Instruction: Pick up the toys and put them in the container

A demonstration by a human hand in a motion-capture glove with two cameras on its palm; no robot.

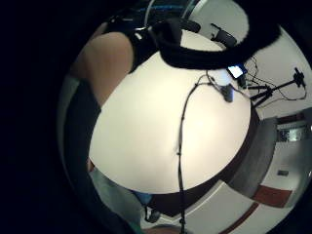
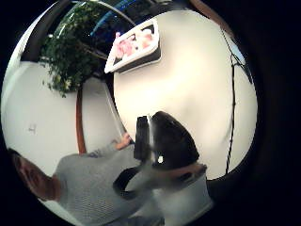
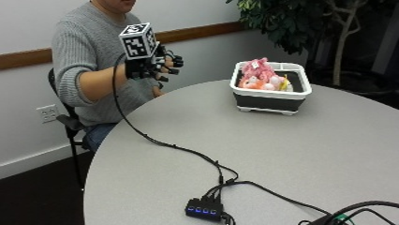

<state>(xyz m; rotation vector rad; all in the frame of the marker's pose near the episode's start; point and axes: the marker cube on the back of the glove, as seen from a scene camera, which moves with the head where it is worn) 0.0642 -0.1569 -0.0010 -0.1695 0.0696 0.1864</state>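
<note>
Outside view: a person in a grey sweater sits at a round grey table point(image 3: 262, 140). The gloved right hand point(image 3: 152, 65) is raised in front of the chest, clear of the tabletop, its fingers point(image 3: 173, 63) loosely curled and holding nothing. The container point(image 3: 271, 89), a white-rimmed tub with dark sides, stands on the far part of the table, well apart from the hand. The toys point(image 3: 262, 75), pink, white and orange soft shapes, are heaped inside it and rise above the rim. A potted plant point(image 3: 299, 23) stands behind the table, near the container. At the near edge lies a small black hub point(image 3: 203, 208) with blue lights. Nothing lies on the tabletop between hand and container.

Thumb-side palm view: the table point(image 2: 188, 89) spreads out below the palm, with the container point(image 2: 134, 49) near its far edge and the pink toys point(image 2: 131, 43) inside. The plant point(image 2: 73, 52) shows beside it. The grey sweater point(image 2: 89, 188) lies close by.

Little-finger-side palm view: the bare tabletop point(image 1: 156, 141) fills the middle. The person's forearm point(image 1: 105, 61) crosses one edge. Beyond the table stands a tripod point(image 1: 273, 90).
</note>
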